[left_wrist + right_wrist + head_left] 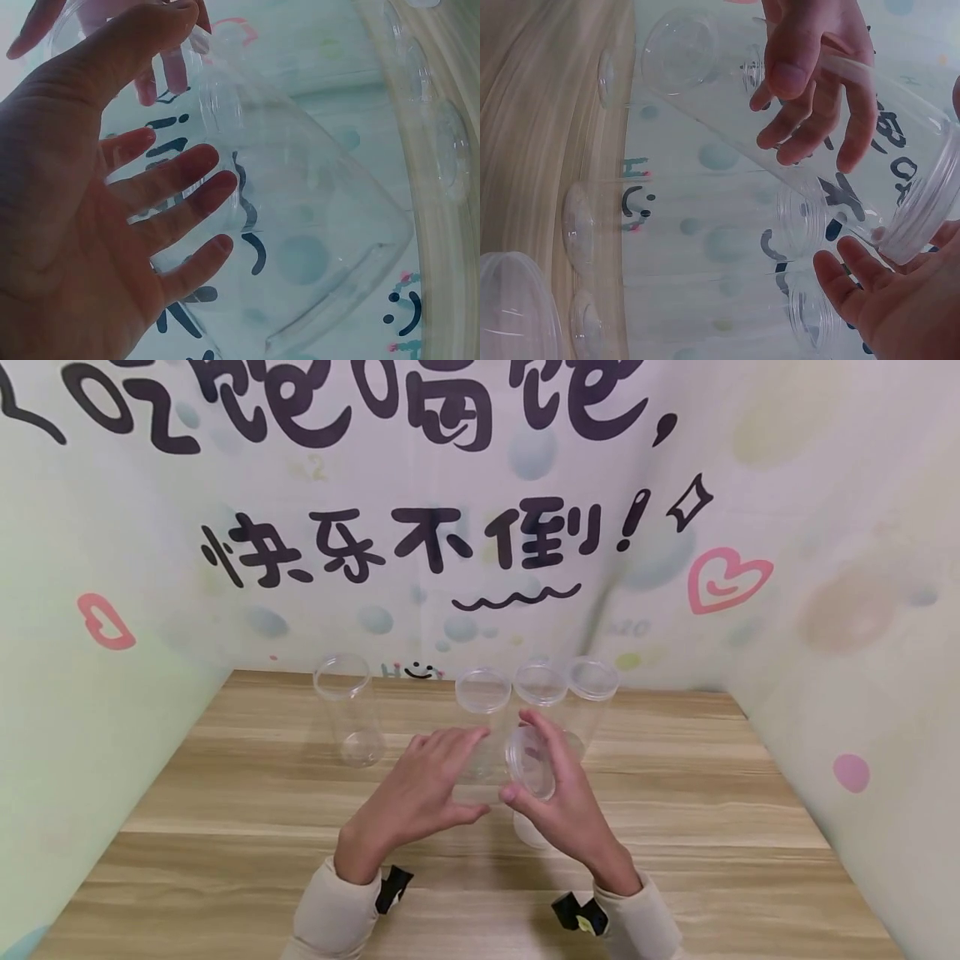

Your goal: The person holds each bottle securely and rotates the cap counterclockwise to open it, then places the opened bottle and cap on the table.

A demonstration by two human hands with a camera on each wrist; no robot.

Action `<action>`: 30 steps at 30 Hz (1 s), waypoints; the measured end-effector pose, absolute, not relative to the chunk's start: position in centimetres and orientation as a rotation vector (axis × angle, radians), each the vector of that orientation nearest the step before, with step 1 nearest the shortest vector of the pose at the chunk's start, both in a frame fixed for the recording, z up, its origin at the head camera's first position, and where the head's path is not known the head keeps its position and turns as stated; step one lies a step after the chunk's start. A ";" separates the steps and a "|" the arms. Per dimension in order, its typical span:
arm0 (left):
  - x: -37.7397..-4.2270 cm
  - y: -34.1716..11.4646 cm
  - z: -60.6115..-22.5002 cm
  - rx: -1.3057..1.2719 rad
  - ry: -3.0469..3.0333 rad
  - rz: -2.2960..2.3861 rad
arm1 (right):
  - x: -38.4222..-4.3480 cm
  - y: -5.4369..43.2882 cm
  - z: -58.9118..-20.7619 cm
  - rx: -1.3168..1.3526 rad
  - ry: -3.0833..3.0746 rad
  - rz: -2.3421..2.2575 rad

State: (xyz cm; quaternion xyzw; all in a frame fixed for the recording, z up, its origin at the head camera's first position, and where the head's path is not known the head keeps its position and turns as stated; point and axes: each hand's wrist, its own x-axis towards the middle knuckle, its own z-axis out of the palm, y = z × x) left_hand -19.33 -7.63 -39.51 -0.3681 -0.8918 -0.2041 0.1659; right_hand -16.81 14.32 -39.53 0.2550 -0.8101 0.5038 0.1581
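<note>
A clear plastic jar point(480, 785) with a ringed round end point(922, 202) is held tilted between both hands. My left hand point(423, 789) holds its body, thumb on the near side and fingers reaching over the far side. In the right wrist view, those left fingers point(799, 139) overlap the clear wall. At the ringed end, my right hand point(566, 806) grips round the rim, thumb and fingers spread on opposite sides. Below the right hand, a clear rounded thing point(517, 307) stands on the table, partly hidden in the head view.
Behind the hands stand several upright clear jars: one at the left point(343, 710), another in the middle point(482, 692), and two close together at the right, including the rightmost jar point(594, 681). A printed cloth backdrop point(420, 635) rises behind the wooden table point(247, 827).
</note>
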 end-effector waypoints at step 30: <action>-19.6 -7.8 -39.7 -0.961 -2.529 -0.506 | -16.9 14.7 -39.3 0.531 -2.395 1.373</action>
